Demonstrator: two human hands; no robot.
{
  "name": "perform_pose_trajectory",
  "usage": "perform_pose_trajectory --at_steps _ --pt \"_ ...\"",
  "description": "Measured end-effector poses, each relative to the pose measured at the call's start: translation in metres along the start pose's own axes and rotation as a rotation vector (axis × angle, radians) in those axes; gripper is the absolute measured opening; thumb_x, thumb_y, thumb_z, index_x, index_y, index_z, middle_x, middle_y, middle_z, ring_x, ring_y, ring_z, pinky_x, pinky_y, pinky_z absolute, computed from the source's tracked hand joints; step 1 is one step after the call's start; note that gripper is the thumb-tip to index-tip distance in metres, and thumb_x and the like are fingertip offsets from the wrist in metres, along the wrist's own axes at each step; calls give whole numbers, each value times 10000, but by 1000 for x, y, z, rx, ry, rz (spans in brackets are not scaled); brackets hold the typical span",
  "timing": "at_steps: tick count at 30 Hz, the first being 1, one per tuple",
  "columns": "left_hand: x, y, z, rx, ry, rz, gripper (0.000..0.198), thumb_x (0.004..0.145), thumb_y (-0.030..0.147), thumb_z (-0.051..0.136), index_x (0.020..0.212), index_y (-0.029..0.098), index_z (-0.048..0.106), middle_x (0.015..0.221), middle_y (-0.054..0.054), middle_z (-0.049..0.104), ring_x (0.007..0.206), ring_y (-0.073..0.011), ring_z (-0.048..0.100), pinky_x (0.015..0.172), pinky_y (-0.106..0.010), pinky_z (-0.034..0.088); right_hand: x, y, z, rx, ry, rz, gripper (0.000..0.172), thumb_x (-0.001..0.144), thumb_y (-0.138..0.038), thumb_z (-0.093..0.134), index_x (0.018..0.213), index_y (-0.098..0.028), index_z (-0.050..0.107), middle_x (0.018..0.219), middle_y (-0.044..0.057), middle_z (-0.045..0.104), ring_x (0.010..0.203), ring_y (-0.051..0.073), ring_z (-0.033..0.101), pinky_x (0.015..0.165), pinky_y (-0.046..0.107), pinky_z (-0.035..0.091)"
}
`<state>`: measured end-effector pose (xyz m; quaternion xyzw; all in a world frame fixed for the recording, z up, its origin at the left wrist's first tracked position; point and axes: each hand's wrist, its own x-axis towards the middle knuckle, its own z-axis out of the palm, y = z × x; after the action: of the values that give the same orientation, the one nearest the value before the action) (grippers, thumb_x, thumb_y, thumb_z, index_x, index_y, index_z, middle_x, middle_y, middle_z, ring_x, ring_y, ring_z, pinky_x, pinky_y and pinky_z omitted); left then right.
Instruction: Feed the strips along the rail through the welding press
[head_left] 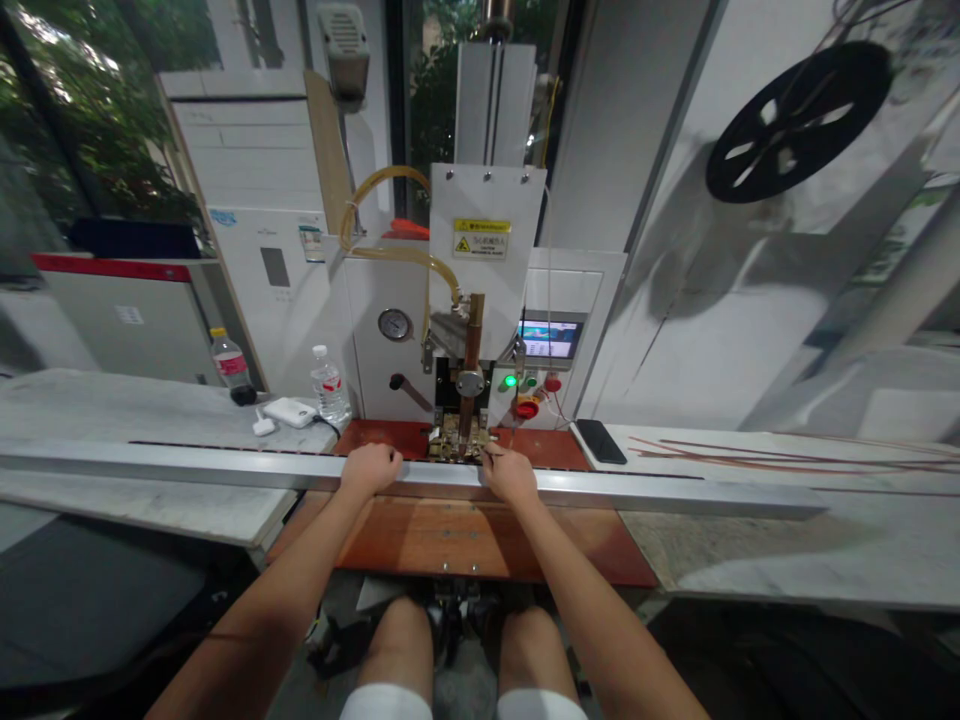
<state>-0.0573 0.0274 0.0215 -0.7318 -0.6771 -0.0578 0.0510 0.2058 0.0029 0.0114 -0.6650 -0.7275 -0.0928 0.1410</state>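
Note:
A long silver metal bar (442, 480) lies crosswise in front of me, over a reddish-brown board (480, 540). My left hand (371, 468) is closed over the bar, left of the machine's working head. Just right of that head, my right hand (511, 474) is also closed at the bar, its fingertips near the tooling; whether they also pinch something small cannot be made out. The white press machine (487, 210) has a copper-coloured vertical rod (472, 340) reaching down to a small metal fixture (457, 436) behind the bar. A thin dark strip (622, 474) runs along the bar's top.
A cola bottle (234, 367), a water bottle (328, 384) and a white charger (289, 411) stand on the left table. To the right are a black phone (600, 441) and thin brown strips (750, 455). A black reel (799, 120) hangs upper right. A green button (510, 381) glows.

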Motion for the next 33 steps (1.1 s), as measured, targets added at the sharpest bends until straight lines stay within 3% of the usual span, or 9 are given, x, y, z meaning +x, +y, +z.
perform_pose_trajectory --at_steps 19,33 --pt "-2 0 3 -31 1 -12 491 844 402 279 850 167 710 879 -136 697 840 -247 648 763 -335 463 -2 -2 -7 26 -54 29 346 937 -385 311 995 -227 614 916 61 681 824 161 625 697 232 379" --pt "-1 0 2 -38 -1 -3 468 845 393 304 838 162 711 873 -132 698 834 -228 646 759 -306 456 -2 -1 -4 24 -24 22 380 942 -412 286 968 -225 616 882 68 686 780 169 631 680 248 380"
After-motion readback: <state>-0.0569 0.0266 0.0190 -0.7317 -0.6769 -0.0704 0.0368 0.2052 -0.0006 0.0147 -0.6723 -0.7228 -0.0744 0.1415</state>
